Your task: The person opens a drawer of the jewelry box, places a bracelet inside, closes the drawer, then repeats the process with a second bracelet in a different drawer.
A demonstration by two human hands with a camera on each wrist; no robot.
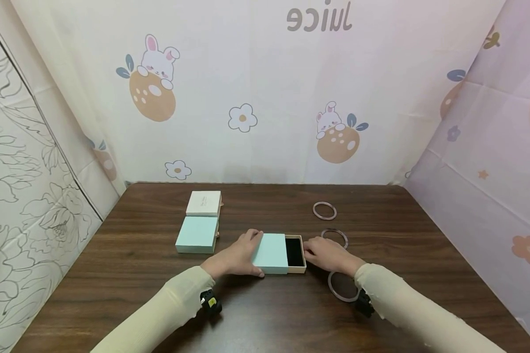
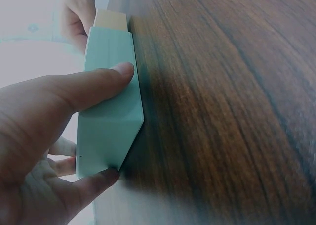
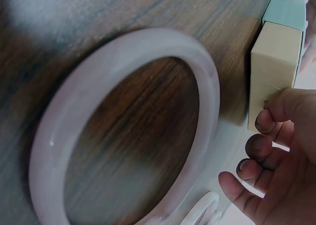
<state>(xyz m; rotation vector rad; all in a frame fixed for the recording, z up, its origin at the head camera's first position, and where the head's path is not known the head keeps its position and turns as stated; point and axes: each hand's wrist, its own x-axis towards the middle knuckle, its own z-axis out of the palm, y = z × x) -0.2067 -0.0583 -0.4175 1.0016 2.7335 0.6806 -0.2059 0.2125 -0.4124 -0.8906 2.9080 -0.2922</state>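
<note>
Stock on the wooden table [image 1: 128, 274]: 3 boxes, 3 bangles, 2 hands.

Boxes, 3, lying as follows: 1 white box [image 1: 203, 203] sitting at the far left, 1 closed mint box [image 1: 197, 234] lying just in front of it, 1 mint drawer box [image 1: 274, 253] standing partly slid open at centre. Bangles, 3, pale and translucent, lying in a line on the right: far bangle [image 1: 324, 211], middle bangle [image 1: 334, 237], near bangle [image 1: 342, 287]. Hands, 2, both touching the open box: left hand [image 1: 238, 255], right hand [image 1: 329, 255].
</note>
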